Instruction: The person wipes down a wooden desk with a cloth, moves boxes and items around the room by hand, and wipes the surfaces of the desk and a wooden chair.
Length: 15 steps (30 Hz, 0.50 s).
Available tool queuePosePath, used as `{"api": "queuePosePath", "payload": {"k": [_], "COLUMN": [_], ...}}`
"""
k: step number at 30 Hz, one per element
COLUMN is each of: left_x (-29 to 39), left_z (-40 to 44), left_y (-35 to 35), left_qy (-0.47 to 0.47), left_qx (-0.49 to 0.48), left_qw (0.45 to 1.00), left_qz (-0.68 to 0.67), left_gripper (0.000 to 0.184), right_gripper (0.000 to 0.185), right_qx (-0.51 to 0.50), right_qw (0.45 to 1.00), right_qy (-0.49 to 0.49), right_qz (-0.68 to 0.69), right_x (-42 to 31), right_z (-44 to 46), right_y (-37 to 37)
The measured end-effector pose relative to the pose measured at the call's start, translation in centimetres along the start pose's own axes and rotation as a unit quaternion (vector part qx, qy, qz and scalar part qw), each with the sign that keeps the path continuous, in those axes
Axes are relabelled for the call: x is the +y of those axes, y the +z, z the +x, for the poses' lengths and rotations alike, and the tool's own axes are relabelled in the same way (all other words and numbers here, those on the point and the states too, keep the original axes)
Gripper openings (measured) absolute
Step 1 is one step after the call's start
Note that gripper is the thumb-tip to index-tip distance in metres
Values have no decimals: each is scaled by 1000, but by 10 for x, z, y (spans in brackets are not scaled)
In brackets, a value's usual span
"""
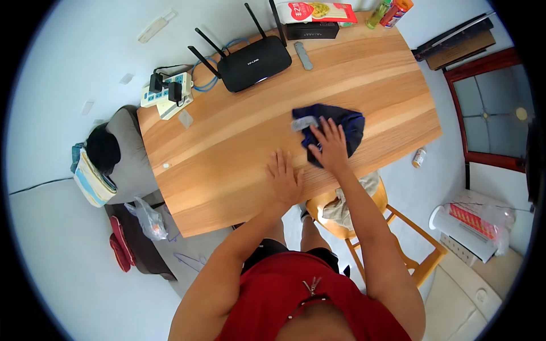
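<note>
On the wooden table (227, 142), a crumpled dark blue cloth (351, 128) lies right of the middle, with a light grey patch at its left corner. My right hand (331, 146) rests on this cloth with its fingers spread. To the left of it, my left hand (284, 179) lies flat on the bare wood near the front edge, fingers apart and holding nothing. A small gap separates the left hand from the cloth.
At the back stand a black router (255, 63), a black box (312, 30) under a red food packet (318, 12), and a grey object (303, 55). A power strip (166, 94) sits back left. A wooden chair (392, 213) touches the front right.
</note>
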State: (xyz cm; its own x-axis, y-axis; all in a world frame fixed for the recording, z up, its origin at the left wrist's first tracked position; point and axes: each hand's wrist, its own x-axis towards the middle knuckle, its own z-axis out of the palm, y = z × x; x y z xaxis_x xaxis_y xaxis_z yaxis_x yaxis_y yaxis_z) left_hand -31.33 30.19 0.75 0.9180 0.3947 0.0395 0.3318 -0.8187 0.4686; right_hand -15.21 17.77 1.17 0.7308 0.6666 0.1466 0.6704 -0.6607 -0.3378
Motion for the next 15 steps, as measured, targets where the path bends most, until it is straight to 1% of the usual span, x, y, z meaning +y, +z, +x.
{"api": "queuePosePath", "payload": {"k": [1,2,4,6,8,9,10,11,12,14,15], "left_x": [-3,-9,-25,-58,-83,-91,-117,-149,-173,-154,-153], "left_z": [0,3,14,54,112,148,187,218,239,270,281], "left_y": [-7,-13,-25,-26,-63,-100,-99,-84,-72,-126,-136], "left_qy": [-1,4,13,-41,-142,-215,-270,-175,-76,-132,-141], "left_qx": [-13,-3,19,63,49,13,-10,135,277,199,158], "left_qw": [1000,996,979,966,948,932,943,958,943,959,968], "left_qz": [-28,-88,-202,-247,-281,-291,-194,-182,-165,-156,-134], "left_gripper": [67,66,65,66,66,66,66,64,63,59,57], "right_gripper": [63,62,60,61,62,63,63,63,64,64,64], "right_qx": [20,40,89,119,125,128,133,134,121,102,90], "right_qw": [998,993,977,958,952,950,948,945,944,950,952], "right_qy": [43,85,171,229,248,253,256,260,262,258,261], "right_qz": [-37,-72,-89,-122,-129,-130,-132,-146,-157,-142,-136], "right_x": [3,7,5,1,-6,-9,-10,-21,-33,-62,-70], "right_z": [10,21,42,54,55,54,54,50,43,29,27], "right_y": [6,14,26,39,43,46,47,52,58,64,62]}}
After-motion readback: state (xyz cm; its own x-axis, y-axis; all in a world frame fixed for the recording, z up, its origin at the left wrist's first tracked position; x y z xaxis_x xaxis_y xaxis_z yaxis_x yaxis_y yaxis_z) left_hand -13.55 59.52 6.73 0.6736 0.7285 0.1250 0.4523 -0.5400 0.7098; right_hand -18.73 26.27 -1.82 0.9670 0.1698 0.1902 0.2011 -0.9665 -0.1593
